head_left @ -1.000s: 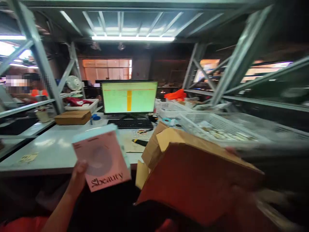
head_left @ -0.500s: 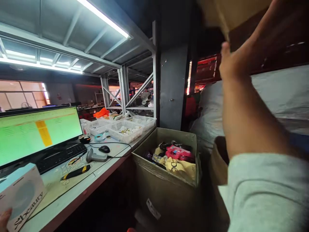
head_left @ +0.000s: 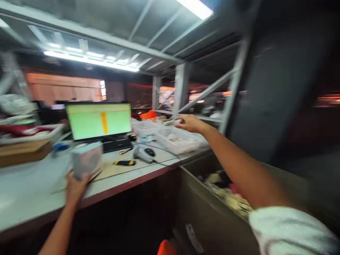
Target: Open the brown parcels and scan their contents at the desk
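My left hand (head_left: 76,186) grips a small white and light-blue cardboard box (head_left: 89,161) from below, just above the front of the desk. The box stands roughly upright, its printed face smeared by motion. Over on the right, my right hand (head_left: 190,124) reaches forward, its fingers loosely bent and apart, with nothing visible in them. In the picture it overlaps the back of a white perforated basket (head_left: 183,146) that holds small pale items. Whether it touches the basket, I cannot tell.
On the desk (head_left: 26,198) are a monitor (head_left: 117,122), keyboard (head_left: 117,143), scanner (head_left: 143,154), mouse (head_left: 150,152) and yellow-black cutter (head_left: 124,163). A cardboard box (head_left: 25,152) lies left. A large bin (head_left: 209,209) of packaged goods adjoins the desk. A metal shelf post (head_left: 236,85) rises behind.
The view has swung left. My right hand has come down from beside a raised brown carton to the baskets. My left hand still holds the small box, now more fully in view.
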### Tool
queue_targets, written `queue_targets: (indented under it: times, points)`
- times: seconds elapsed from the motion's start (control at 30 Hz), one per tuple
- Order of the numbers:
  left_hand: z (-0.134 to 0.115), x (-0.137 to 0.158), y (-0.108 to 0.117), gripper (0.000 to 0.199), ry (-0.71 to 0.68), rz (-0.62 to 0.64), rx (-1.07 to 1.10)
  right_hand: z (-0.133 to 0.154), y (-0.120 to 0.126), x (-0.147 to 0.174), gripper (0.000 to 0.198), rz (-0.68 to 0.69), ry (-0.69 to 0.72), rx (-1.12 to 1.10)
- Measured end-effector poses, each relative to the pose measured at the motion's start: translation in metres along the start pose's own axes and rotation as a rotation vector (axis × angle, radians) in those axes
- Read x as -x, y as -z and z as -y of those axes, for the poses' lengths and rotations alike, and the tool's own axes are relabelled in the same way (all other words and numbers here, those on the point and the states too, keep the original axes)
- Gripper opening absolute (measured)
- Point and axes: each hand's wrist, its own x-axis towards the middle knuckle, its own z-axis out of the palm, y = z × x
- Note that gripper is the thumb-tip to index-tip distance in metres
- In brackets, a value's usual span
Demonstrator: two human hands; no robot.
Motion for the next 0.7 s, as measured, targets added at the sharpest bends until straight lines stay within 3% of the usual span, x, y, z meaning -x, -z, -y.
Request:
queue_targets:
  times: [0.07, 0.17, 0.23, 0.3, 0.37, 0.53, 0.6, 0.7]
  points:
    - [0.014, -0.002, 0.000, 0.090, 0.023, -0.092, 0.218, 0.026, -0.079, -0.016, 0.048, 0.103, 0.111, -0.105]
    - [0.029, -0.015, -0.011, 0.085, -0.094, -0.307, 0.461, 0.059, -0.191, -0.034, 0.054, 0.250, 0.134, -0.165]
    - [0.037, -0.021, -0.017, 0.086, -0.134, -0.386, 0.558, 0.079, -0.245, -0.037, 0.058, 0.310, 0.135, -0.145]
    - [0.043, -0.022, -0.019, 0.092, -0.138, -0.377, 0.624, 0.096, -0.279, -0.033, 0.062, 0.358, 0.118, -0.115]
    - [0.045, -0.023, -0.020, 0.093, -0.130, -0.278, 0.638, 0.109, -0.299, -0.028, 0.065, 0.402, 0.074, -0.083]
    - [0.042, -0.024, -0.019, 0.068, -0.147, 0.042, 0.538, 0.131, -0.319, -0.025, 0.056, 0.437, -0.010, -0.033]
    - [0.041, -0.015, -0.018, 0.068, -0.269, 0.068, 0.393, 0.137, -0.318, -0.031, 0.050, 0.447, -0.025, -0.034]
    - [0.043, 0.009, -0.018, 0.066, -0.650, 0.110, 0.030, 0.139, -0.298, -0.048, 0.036, 0.493, -0.037, -0.076]
